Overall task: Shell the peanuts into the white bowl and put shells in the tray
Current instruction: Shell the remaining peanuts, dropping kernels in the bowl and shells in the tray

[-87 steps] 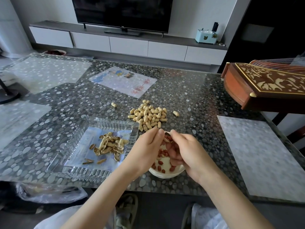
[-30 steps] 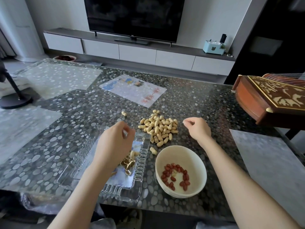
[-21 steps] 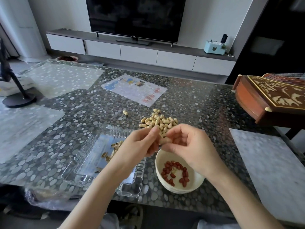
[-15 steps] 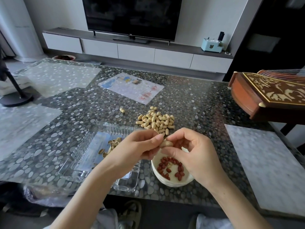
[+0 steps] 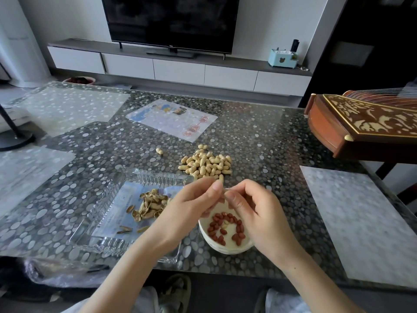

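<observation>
Since half a second ago both hands have drawn closer over the round white bowl [image 5: 225,250], so the tan peanut pod they pinched is now hidden behind the fingertips. The left hand [image 5: 191,206] and right hand [image 5: 255,208] meet thumb to forefinger with fingers curled, clamped on that pod above the bowl's far rim. Red-skinned kernels [image 5: 222,224] lie in the bowl. Just to its left, the clear ribbed plastic tray [image 5: 158,177] holds split tan shells [image 5: 151,204]. Beyond, a heap of unshelled peanuts [image 5: 206,164] sits on the pebble-patterned glass tabletop [image 5: 259,143], with one stray peanut [image 5: 159,151] apart to its left.
</observation>
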